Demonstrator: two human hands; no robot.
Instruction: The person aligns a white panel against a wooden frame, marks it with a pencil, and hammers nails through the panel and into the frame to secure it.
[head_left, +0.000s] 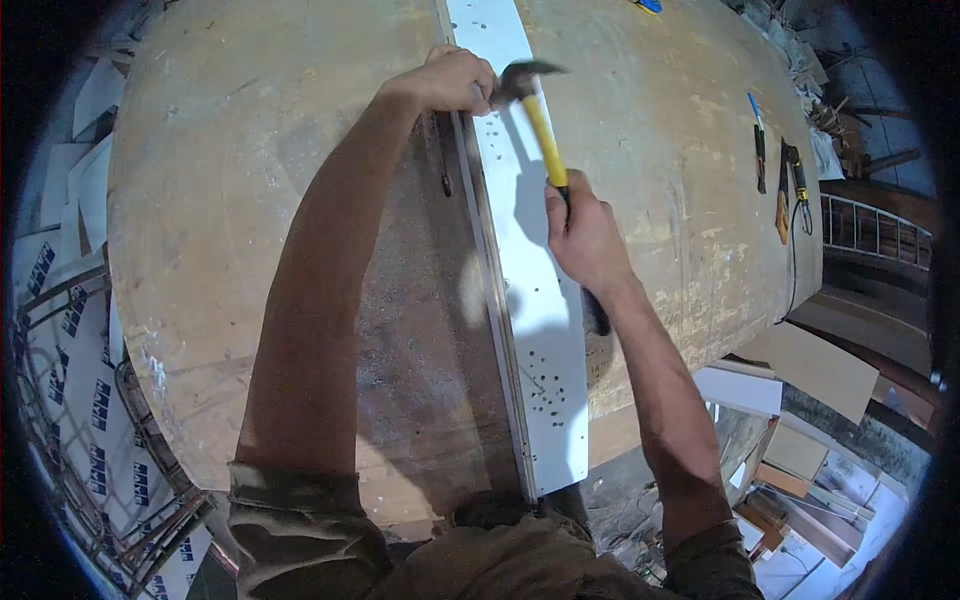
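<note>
A long white board (545,330) dotted with small dark holes lies lengthwise on the wooden table, a raised strip along its left edge. My right hand (588,230) grips a claw hammer (543,135) by its yellow and black handle. The hammer's head, blurred, is over the board close to my left hand (455,80). Closed fingers of that left hand rest at the board's left edge; what they pinch is too small to make out. Just below them is a thin dark object (445,170), partly hidden by the hand.
On the right of the table (680,200) lie a blue-tipped slim tool (758,145), a wooden-handled tool (782,200) and a yellow and black tool (798,180) with a cord. A blue object (648,5) sits at the far edge. Board offcuts (800,450) are piled at lower right.
</note>
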